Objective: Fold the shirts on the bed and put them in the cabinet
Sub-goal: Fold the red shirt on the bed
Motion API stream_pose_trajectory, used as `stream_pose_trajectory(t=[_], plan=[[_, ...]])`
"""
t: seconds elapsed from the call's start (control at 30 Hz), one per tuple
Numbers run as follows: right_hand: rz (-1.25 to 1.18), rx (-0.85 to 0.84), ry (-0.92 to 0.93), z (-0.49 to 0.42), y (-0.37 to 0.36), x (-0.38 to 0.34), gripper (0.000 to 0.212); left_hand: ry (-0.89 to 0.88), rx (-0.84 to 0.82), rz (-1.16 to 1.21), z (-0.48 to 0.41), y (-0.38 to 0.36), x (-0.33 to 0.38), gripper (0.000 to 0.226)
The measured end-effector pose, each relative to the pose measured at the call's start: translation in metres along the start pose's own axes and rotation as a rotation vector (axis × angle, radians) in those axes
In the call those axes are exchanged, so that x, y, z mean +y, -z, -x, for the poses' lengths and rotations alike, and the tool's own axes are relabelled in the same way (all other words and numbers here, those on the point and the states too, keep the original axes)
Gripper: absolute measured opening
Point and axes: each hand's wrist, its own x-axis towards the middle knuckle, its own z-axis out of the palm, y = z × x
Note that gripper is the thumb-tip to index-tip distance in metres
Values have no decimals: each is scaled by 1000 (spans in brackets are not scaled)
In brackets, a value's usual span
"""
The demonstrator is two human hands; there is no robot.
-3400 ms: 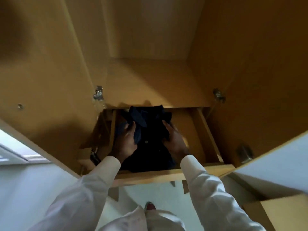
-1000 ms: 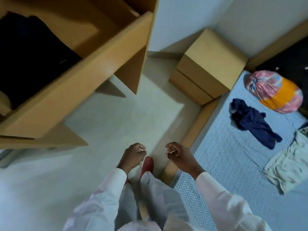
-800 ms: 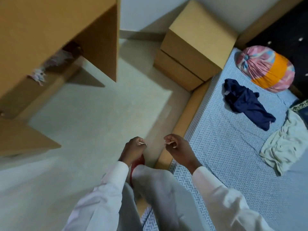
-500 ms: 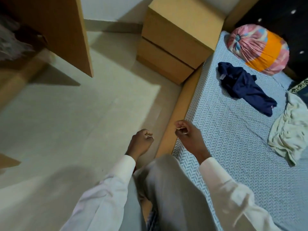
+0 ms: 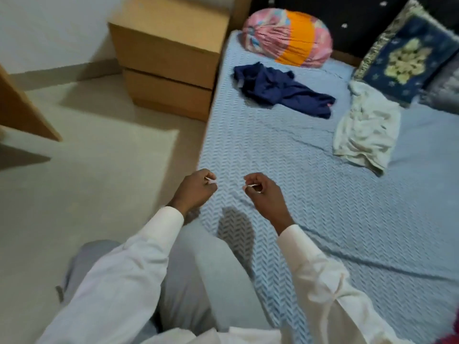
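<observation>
A crumpled navy shirt [image 5: 280,91] lies on the bed [image 5: 323,219] near its head end. To its right lies a rumpled cream shirt [image 5: 365,130]. My left hand [image 5: 196,188] and my right hand [image 5: 263,194] hover side by side over the bed's near left edge, fingers loosely curled and holding nothing. Both hands are well short of the shirts. Only a corner of the wooden cabinet [image 5: 19,112] shows at the far left; its inside is out of view.
A wooden nightstand [image 5: 169,50] stands against the wall beside the bed's head. A pink and orange pillow [image 5: 288,37] and a blue patterned cushion [image 5: 407,55] lie at the head end. Pale floor [image 5: 99,170] stretches between cabinet and bed. My knee [image 5: 198,269] is at the bed's edge.
I let go of the folded dark shirt in the cabinet drawer and turned right to the bed. Both empty hands moved from over the floor to over the bed's edge.
</observation>
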Motion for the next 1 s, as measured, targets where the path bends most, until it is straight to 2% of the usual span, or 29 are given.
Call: stream_pose_trajectory(t=[0.23,0.43,0.53,0.63,0.7,0.87,1.0], plan=[[20,181,-128,89,114,98,23,-195,-296,-310,26,-154,81,34],[188,391,-456,173,180,176,31,-616,-554,-648,75,-260,83,62],[306,501,-664,210,194,198,32,-791,-616,-928,86,-276,55,68],[444,386,-920,236,196,211,44,-816,-660,-998,76,-271,43,75],[494,382,-1040,253,190,220,45,-857,-665,-1004,74,-268,43,74],[469,547,-1203,299,181,245,44,-879,-641,-1008,81,-263,43,67],[348,685,-1202,320,189,255,34,-875,-645,-997,80,-258,43,68]])
